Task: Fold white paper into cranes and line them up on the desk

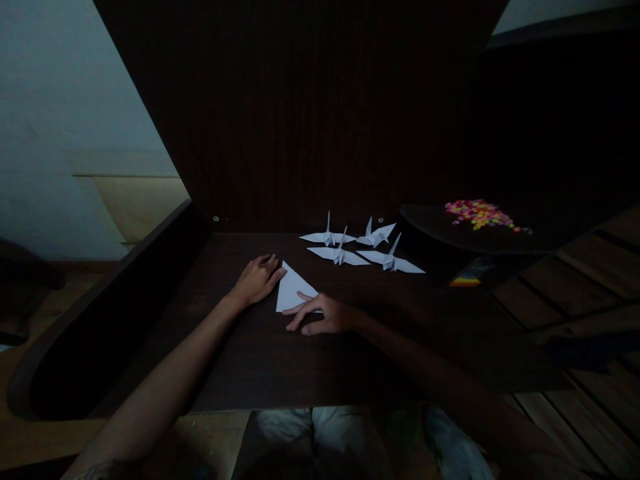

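The paper (293, 290), a flat white triangle, lies on the desk (240, 373) between the two hands, one corner pointing to twelve o'clock. The left hand (257, 279), at ten o'clock from it, has its thumb at the edge near that corner, probably to keep the sheet from sliding; the other fingers rest on the desk, and nothing is pinched. The right hand (327, 315), at four o'clock, has its fingers apart and laid across the lower edge, seemingly to steady or smooth it; how hard they press I cannot tell. It hides the right corner. Four cranes (328, 237) stand grouped at two o'clock, near the back board (320, 120), perhaps to leave the hands room. Farther that way, coloured bits (480, 215) lie heaped on a shelf (425, 220), well apart from the paper
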Tool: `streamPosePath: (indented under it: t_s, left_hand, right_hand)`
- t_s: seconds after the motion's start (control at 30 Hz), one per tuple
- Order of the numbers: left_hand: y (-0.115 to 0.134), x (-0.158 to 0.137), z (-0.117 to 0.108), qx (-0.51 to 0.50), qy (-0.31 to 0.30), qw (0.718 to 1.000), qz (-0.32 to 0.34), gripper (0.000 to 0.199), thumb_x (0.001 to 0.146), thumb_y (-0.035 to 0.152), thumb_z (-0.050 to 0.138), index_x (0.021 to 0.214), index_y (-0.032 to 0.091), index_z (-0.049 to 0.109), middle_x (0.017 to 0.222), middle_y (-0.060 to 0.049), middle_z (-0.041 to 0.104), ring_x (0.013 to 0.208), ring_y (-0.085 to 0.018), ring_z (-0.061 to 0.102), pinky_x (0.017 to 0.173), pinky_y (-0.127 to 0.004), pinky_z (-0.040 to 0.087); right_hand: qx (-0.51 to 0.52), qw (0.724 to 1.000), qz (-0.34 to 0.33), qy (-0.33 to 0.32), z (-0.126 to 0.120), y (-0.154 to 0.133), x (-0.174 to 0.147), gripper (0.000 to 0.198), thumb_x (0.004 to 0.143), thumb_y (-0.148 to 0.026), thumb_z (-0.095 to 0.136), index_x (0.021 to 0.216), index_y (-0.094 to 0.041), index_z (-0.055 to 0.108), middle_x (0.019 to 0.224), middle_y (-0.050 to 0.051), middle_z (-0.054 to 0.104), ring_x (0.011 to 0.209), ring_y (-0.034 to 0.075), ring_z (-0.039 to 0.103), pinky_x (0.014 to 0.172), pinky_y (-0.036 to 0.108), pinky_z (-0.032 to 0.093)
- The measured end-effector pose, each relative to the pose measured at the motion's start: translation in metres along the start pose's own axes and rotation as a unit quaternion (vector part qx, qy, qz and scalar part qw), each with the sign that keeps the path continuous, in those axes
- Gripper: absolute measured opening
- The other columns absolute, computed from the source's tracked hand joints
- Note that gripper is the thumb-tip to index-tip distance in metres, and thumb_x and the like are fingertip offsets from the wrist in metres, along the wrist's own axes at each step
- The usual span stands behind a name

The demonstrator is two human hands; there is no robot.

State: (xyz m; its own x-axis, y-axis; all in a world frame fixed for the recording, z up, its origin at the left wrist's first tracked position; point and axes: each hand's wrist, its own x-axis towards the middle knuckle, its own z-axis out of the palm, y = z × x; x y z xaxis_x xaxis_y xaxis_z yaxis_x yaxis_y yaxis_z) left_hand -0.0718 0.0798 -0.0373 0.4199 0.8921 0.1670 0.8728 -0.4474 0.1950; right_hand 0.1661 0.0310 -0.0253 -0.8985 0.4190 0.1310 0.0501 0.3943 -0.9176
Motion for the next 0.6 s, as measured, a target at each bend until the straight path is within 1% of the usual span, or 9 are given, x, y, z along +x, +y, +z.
streamPosePath:
  t_s: [0.07, 0.1, 0.17, 0.23, 0.3, 0.37, 0.47, 0.53, 0.6]
  left_hand:
    - [0.004, -0.003, -0.004, -0.003, -0.005, 1.000, 0.008, 0.057, 0.097, 0.050, 0.031, 0.131, 0.012, 0.054, 0.137, -0.015, 0.053, 0.132, -0.028, 0.042, 0.107, -0.046, 0.036]
    - [0.006, -0.005, -0.006, -0.004, -0.009, 1.000, 0.012, 0.058, 0.095, 0.053, 0.033, 0.131, 0.012, 0.054, 0.137, -0.015, 0.054, 0.132, -0.028, 0.042, 0.106, -0.046, 0.037]
    - [0.012, -0.009, -0.009, -0.003, -0.017, 1.000, 0.017, 0.062, 0.092, 0.056, 0.040, 0.132, 0.011, 0.054, 0.136, -0.016, 0.054, 0.132, -0.030, 0.042, 0.106, -0.047, 0.037]
    - [0.016, -0.013, -0.011, -0.002, -0.017, 1.000, 0.019, 0.063, 0.088, 0.055, 0.047, 0.133, 0.011, 0.053, 0.136, -0.017, 0.053, 0.131, -0.032, 0.042, 0.105, -0.048, 0.038]
    - [0.018, -0.016, -0.012, -0.018, -0.011, 1.000, 0.009, 0.063, 0.085, 0.054, 0.052, 0.132, 0.012, 0.053, 0.135, -0.017, 0.054, 0.127, -0.032, 0.047, 0.104, -0.046, 0.040]
    - [0.019, -0.018, -0.012, -0.056, -0.004, 0.998, -0.003, 0.061, 0.081, 0.054, 0.058, 0.127, 0.014, 0.057, 0.130, -0.016, 0.056, 0.120, -0.030, 0.053, 0.102, -0.043, 0.043]
    - [0.019, -0.019, -0.013, -0.114, 0.013, 0.993, 0.000, 0.055, 0.074, 0.055, 0.067, 0.112, 0.015, 0.062, 0.122, -0.013, 0.060, 0.112, -0.027, 0.057, 0.098, -0.040, 0.046]
    - [0.021, -0.020, -0.016, -0.127, 0.018, 0.991, 0.027, 0.052, 0.072, 0.056, 0.070, 0.105, 0.015, 0.064, 0.119, -0.012, 0.061, 0.112, -0.027, 0.056, 0.098, -0.040, 0.046]
    - [0.024, -0.020, -0.019, -0.127, -0.003, 0.990, 0.067, 0.051, 0.071, 0.056, 0.071, 0.102, 0.016, 0.065, 0.115, -0.011, 0.063, 0.112, -0.027, 0.054, 0.098, -0.040, 0.046]
  right_hand:
    - [0.012, 1.000, -0.010, 0.005, 0.001, -0.001, 0.000, 0.013, 0.076, -0.026, 0.070, 0.086, -0.019, 0.074, 0.100, 0.007, 0.075, 0.120, 0.023, 0.057, 0.117, 0.047, 0.000]
    - [0.029, 0.999, -0.013, 0.004, 0.002, -0.001, -0.001, 0.009, 0.075, -0.026, 0.070, 0.078, -0.018, 0.073, 0.091, 0.006, 0.076, 0.113, 0.023, 0.062, 0.117, 0.047, 0.003]
    - [0.088, 0.996, -0.006, 0.015, 0.001, 0.001, -0.001, 0.019, 0.075, -0.028, 0.069, 0.060, -0.017, 0.066, 0.070, 0.002, 0.073, 0.087, 0.019, 0.070, 0.116, 0.046, 0.014]
    - [0.160, 0.986, 0.013, 0.051, 0.000, 0.006, -0.001, 0.034, 0.073, -0.031, 0.070, 0.045, -0.017, 0.054, 0.048, -0.004, 0.061, 0.058, 0.013, 0.064, 0.109, 0.045, 0.031]
    - [0.216, 0.971, 0.032, 0.098, -0.001, 0.012, -0.002, 0.042, 0.070, -0.033, 0.071, 0.039, -0.018, 0.047, 0.036, -0.007, 0.047, 0.044, 0.010, 0.053, 0.097, 0.043, 0.043]
    - [0.228, 0.965, 0.042, 0.124, -0.002, 0.018, -0.004, 0.043, 0.069, -0.034, 0.070, 0.038, -0.018, 0.046, 0.035, -0.008, 0.042, 0.044, 0.010, 0.050, 0.085, 0.039, 0.049]
    - [0.205, 0.969, 0.045, 0.128, -0.001, 0.022, -0.006, 0.042, 0.068, -0.030, 0.071, 0.037, -0.018, 0.044, 0.037, -0.006, 0.041, 0.051, 0.013, 0.055, 0.072, 0.032, 0.049]
    - [0.203, 0.969, 0.046, 0.136, 0.001, 0.023, -0.008, 0.043, 0.068, -0.028, 0.069, 0.036, -0.019, 0.042, 0.037, -0.006, 0.039, 0.052, 0.014, 0.056, 0.067, 0.030, 0.048]
    - [0.208, 0.965, 0.048, 0.154, 0.002, 0.024, -0.009, 0.042, 0.068, -0.027, 0.067, 0.036, -0.019, 0.042, 0.035, -0.006, 0.037, 0.049, 0.013, 0.054, 0.062, 0.028, 0.046]
